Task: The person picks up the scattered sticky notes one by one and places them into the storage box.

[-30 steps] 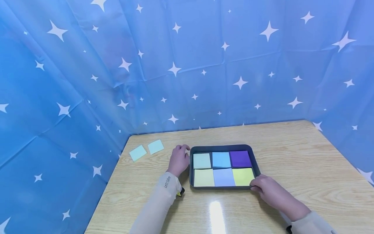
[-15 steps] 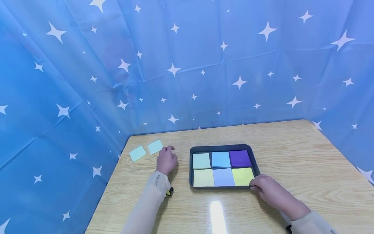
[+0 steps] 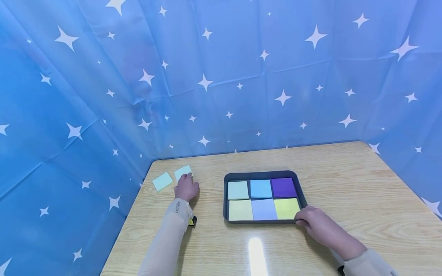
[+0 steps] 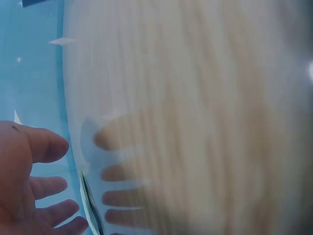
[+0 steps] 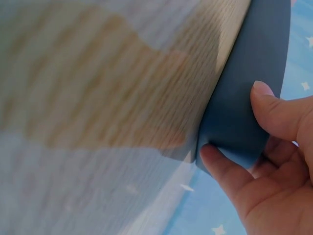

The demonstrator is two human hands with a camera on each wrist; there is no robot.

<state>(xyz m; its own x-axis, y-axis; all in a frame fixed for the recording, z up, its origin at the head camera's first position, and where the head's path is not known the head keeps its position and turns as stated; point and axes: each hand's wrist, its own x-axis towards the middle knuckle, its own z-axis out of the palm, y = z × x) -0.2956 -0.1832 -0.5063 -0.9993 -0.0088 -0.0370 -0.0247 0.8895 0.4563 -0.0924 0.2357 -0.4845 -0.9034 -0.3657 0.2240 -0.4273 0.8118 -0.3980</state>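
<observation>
My left hand (image 3: pixel 186 188) reaches over the near edge of a pale mint sticky-note pad (image 3: pixel 182 171) at the far left of the table. In the left wrist view its fingers are extended and apart, close to the pad's thin edge (image 4: pixel 89 205), with nothing gripped. Another mint pad (image 3: pixel 162 181) lies just to the left. With my right hand (image 3: pixel 315 222) I hold the near right corner of a dark grey tray (image 3: pixel 248 221); the right wrist view shows thumb and fingers on the tray's wall (image 5: pixel 239 88).
Two rows of paper pads fill the tray: pale green (image 3: pixel 238 190), light blue (image 3: pixel 261 188) and purple (image 3: pixel 284 187) behind, cream (image 3: pixel 240 210), lavender (image 3: pixel 264 209) and yellow (image 3: pixel 287 208) in front. A blue star-patterned curtain (image 3: pixel 241 96) borders the wooden table (image 3: pixel 362 184).
My left hand has left the tray's left side and moved leftward to the nearer mint pad. The right hand has stayed on the tray corner, and the tray has not shifted.
</observation>
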